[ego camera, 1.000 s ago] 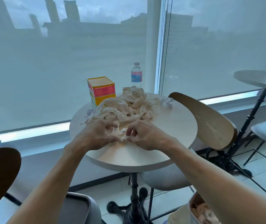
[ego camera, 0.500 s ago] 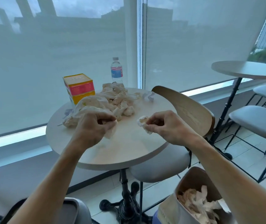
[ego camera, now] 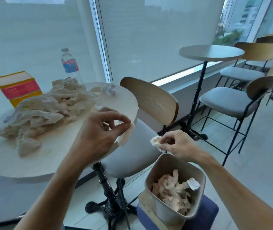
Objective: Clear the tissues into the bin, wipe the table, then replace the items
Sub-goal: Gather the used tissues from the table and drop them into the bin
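The right hand (ego camera: 174, 143) pinches a crumpled tissue (ego camera: 155, 142) just above the open bin (ego camera: 169, 208), which already holds a heap of used tissues. The left hand (ego camera: 99, 131) pinches another tissue (ego camera: 127, 135) over the bench's (ego camera: 49, 165) right edge. A pile of tissues (ego camera: 49, 110) covers the bench's middle; a yellow-and-red box (ego camera: 18, 87) and a water bottle (ego camera: 70, 64) stand at its far edge.

crumpled tissues (ego camera: 49, 112) heaped on table (ego camera: 62, 150)
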Available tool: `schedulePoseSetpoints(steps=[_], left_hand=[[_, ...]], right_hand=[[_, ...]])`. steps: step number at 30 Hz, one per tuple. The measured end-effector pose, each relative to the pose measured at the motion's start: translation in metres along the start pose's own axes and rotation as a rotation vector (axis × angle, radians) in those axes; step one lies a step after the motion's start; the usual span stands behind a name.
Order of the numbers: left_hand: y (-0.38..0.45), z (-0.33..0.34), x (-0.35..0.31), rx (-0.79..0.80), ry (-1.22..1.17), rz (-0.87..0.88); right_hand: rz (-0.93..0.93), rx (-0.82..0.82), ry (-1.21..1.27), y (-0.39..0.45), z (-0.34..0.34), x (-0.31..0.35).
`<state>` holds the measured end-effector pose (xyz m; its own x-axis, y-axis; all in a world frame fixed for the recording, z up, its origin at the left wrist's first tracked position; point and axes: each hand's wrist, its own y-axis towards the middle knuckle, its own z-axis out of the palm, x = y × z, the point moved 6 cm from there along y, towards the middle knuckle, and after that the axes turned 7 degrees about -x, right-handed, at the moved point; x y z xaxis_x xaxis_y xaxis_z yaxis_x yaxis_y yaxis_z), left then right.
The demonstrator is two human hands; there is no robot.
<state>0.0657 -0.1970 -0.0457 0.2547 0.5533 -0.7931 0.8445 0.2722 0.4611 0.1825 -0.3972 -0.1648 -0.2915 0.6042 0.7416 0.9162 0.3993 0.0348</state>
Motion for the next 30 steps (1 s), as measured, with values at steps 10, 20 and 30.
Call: schedulePoseSetpoints(steps=[10, 20, 30], left_hand=[[-0.023, 0.073, -0.018, -0.016, -0.056, -0.015], [-0.050, 0.124, -0.016, -0.010, -0.087, -0.071], [-0.022, 0.097, 0.002, -0.280, 0.356, 0.039]], right_hand=[[0.251, 0.173, -0.040, -0.017, 0.045, -0.114], [-0.094, 0.195, 0.443, -0.006, 0.038, -0.037], [-0.195, 0.084, 0.970, 0.019, 0.028, 0.037]])
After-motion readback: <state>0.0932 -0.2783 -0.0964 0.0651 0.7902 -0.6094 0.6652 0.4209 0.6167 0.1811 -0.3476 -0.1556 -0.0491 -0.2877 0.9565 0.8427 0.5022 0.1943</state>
